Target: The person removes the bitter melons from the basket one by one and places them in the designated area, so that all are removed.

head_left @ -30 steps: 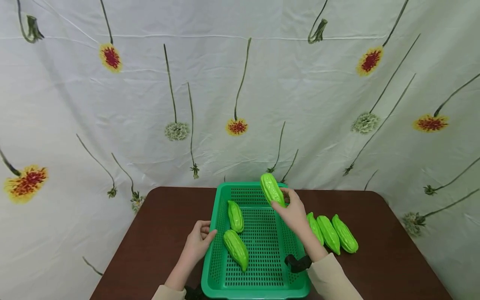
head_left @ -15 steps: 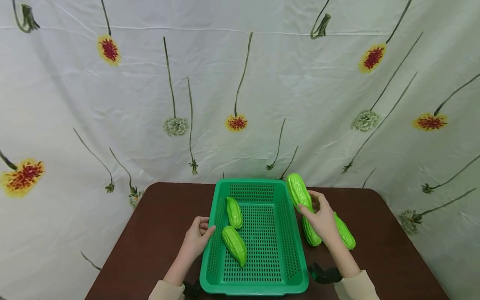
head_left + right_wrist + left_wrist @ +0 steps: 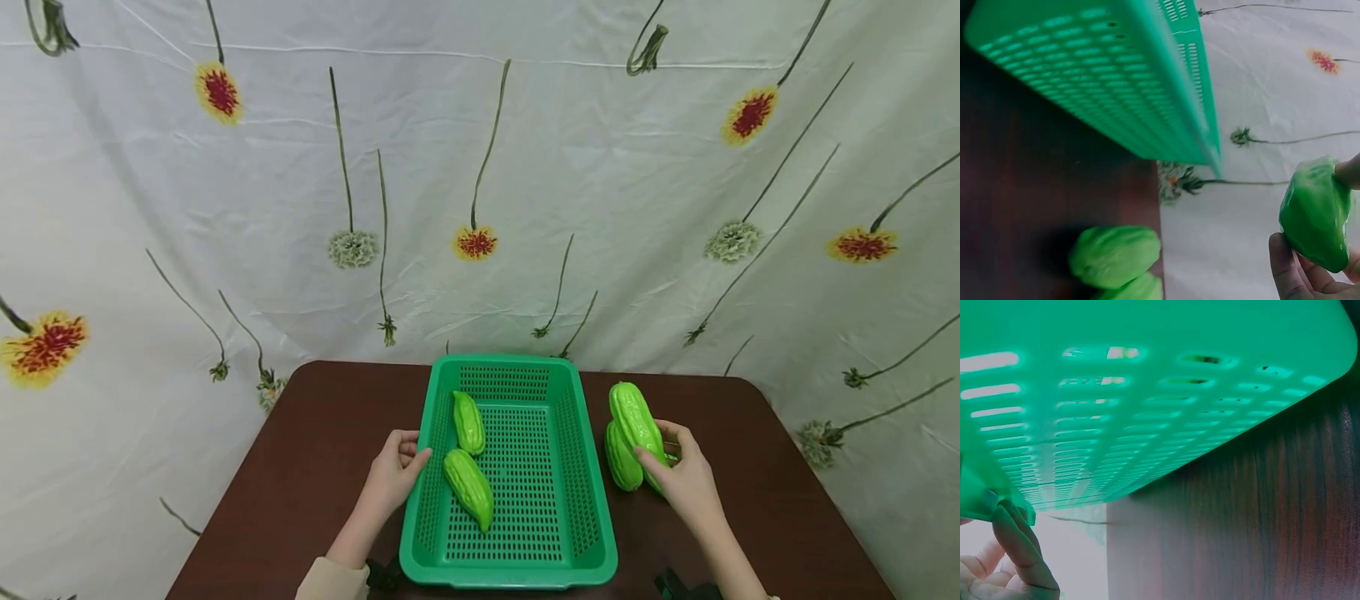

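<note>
Holding a green gourd (image 3: 634, 419) in curled fingers, the right hand (image 3: 684, 479) was just right of the green basket (image 3: 581, 467), while the left hand (image 3: 396, 475) gripped the basket's left rim.

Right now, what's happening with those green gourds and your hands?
Right hand grips a gourd above the table's gourds. Left hand holds the basket rim. Nothing in the way.
</note>
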### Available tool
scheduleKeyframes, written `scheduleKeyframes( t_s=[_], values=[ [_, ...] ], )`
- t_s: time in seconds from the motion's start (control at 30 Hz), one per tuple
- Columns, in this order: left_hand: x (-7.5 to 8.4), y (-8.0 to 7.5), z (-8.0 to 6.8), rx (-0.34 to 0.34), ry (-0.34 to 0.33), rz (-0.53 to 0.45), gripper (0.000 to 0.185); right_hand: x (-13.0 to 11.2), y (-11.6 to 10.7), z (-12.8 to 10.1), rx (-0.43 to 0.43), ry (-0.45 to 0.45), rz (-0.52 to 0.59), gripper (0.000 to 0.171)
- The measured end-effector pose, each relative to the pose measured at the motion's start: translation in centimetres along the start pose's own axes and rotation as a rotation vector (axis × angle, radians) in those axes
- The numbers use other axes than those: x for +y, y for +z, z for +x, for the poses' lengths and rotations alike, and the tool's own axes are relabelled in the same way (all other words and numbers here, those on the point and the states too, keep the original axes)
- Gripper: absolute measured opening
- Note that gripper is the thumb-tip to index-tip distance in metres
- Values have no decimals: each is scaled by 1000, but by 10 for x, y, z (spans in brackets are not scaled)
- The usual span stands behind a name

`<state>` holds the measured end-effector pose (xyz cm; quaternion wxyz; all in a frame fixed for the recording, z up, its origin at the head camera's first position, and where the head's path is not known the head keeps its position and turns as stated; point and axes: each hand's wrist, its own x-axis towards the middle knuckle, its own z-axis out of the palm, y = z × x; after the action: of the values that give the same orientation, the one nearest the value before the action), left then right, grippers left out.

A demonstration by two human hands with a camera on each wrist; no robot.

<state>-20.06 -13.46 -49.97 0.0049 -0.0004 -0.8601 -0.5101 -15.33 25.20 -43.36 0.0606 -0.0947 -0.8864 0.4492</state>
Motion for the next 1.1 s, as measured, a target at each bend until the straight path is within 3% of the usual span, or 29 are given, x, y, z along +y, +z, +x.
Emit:
scheduleKeyframes(
  t_s=[0.2, 0.37, 0.8, 1.1],
  values=[
    [1, 1, 0, 1, 1, 4, 36, 19, -2, -10, -12, 39, -40, 62],
    [0, 1, 1, -4, -2, 0, 36, 36, 0, -19, -37, 125, -49, 65],
    [-2, 1, 1, -3, -8, 2, 38, 72, 27, -44, -79, 243, -30, 63],
    [-1, 0, 2, -9, -3, -3, 39, 88, 39, -49, -97, 301, -55, 64]
  ],
)
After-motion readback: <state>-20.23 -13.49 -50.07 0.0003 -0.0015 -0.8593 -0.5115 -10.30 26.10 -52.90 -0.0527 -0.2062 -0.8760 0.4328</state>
